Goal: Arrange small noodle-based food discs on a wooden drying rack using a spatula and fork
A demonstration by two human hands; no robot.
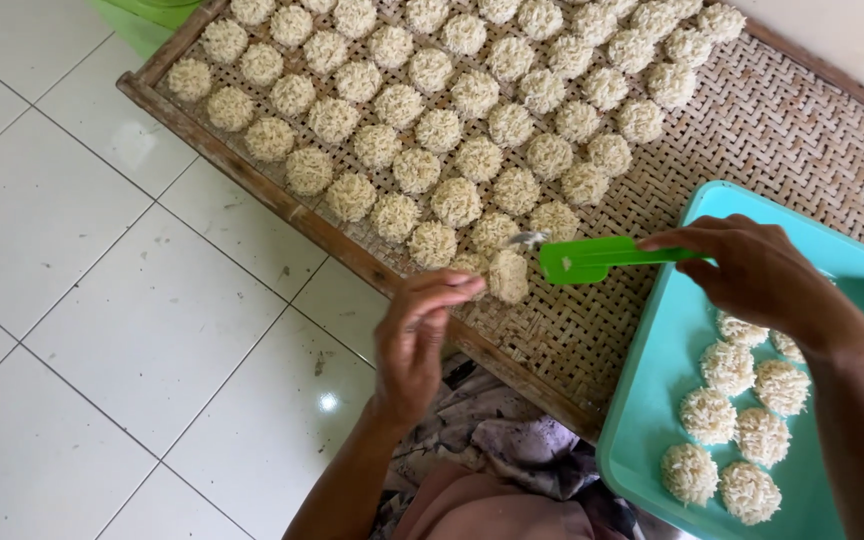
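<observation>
My left hand [414, 340] hovers over the near edge of a woven bamboo drying rack [772, 130], fingertips pinched on a pale round noodle-like cake [508, 276]. My right hand [752, 270] holds a green plastic scoop [592, 258] by its handle, its flat end just right of that cake. A small metal piece [527, 239] shows at the scoop's tip. Several rows of the same round cakes [432, 130] cover the rack. A turquoise tray [652, 400] at the right holds several more cakes [732, 420].
White floor tiles [102, 300] lie to the left of the rack's wooden frame [252, 185]. A green plastic container [142, 15] stands at the top left. Patterned cloth [512, 440] on my lap shows below the rack. A pale wall edge [852, 40] runs top right.
</observation>
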